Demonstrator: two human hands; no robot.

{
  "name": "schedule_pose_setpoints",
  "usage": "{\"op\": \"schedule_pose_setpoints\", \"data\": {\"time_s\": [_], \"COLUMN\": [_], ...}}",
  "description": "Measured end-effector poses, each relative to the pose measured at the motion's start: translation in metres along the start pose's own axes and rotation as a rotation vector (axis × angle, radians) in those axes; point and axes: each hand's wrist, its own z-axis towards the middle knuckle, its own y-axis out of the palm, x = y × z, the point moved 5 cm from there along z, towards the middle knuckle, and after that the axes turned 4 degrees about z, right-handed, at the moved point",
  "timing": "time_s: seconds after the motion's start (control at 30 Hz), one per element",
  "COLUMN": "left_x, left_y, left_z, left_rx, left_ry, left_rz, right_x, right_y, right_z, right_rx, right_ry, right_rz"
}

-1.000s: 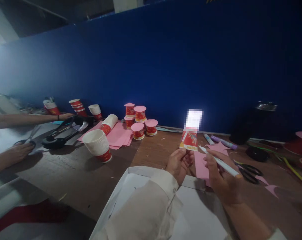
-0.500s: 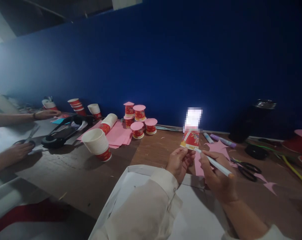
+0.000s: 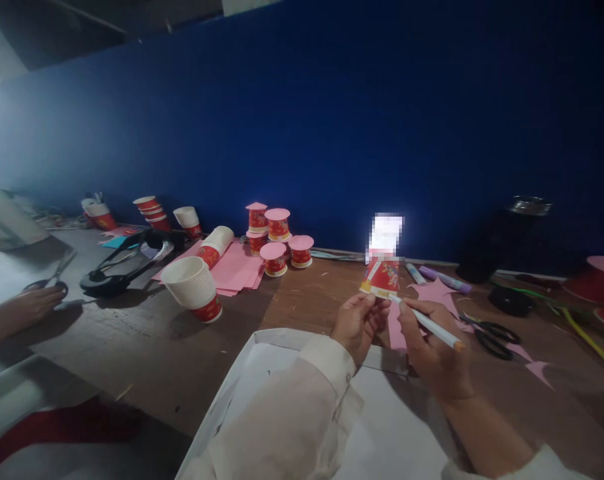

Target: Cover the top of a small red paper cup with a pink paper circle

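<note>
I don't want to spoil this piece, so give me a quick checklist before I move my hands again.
1. Red cup held: ok, the left hand has it by its lower edge.
2. White pen in hand: ok, the right hand grips it, tip end toward the cup.
3. Tip touching the cup: cannot tell, it is too small to see.
4. Scissors apart from the right hand: ok, they lie to its right.
5. Pink scraps cleared away: not ok, they lie around the right hand.
</note>
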Motion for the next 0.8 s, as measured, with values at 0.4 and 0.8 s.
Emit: {"op": "schedule_pose_setpoints", "data": {"time_s": [0.4,0.8], "left_x": [0.0,-0.002], "left_y": [0.003,0.004], "left_z": [-0.002,-0.003], "left_rx": [-0.009,-0.058], "left_ry": [0.019,0.046], "left_rz": [0.029,0.054], "right_x": [0.0,-0.009], "right_y": [-0.001,0.0], "right_z": [-0.002,0.0], "right_rx": [0.002,-0.012], "right_ry": [-0.029,-0.145], "right_rz": [0.011,-0.025]}}
